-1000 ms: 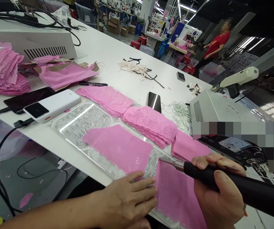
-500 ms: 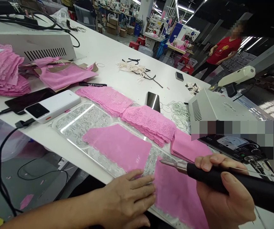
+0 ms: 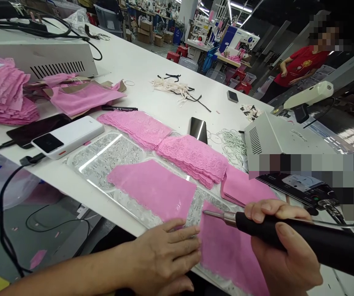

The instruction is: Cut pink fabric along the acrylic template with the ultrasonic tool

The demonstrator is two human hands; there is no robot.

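My left hand (image 3: pixel 164 255) lies flat with fingers stretched out, pressing the left edge of a pink fabric piece (image 3: pixel 226 250) on a scarred glass plate (image 3: pixel 109 156). My right hand (image 3: pixel 284 250) is wrapped round the black handle of a hot cutting tool (image 3: pixel 288 236). Its metal tip (image 3: pixel 209 213) hovers at the top left corner of that piece. A second pink fabric piece (image 3: pixel 154 189) lies on the plate to the left.
Stacks of pink lace (image 3: pixel 164 142) lie behind the plate, with more pink stacks (image 3: pixel 4 90) at far left. A white power bank (image 3: pixel 67 135), a phone (image 3: pixel 199 130), a grey control box (image 3: pixel 275 139) and loose elastic loops (image 3: pixel 232 142) sit on the white table. A person in red (image 3: pixel 300 65) stands far right.
The cutting tool's tip has edged slightly left along the top edge of the fabric piece. My left hand has stayed pressed on the fabric. The person in red has moved right.
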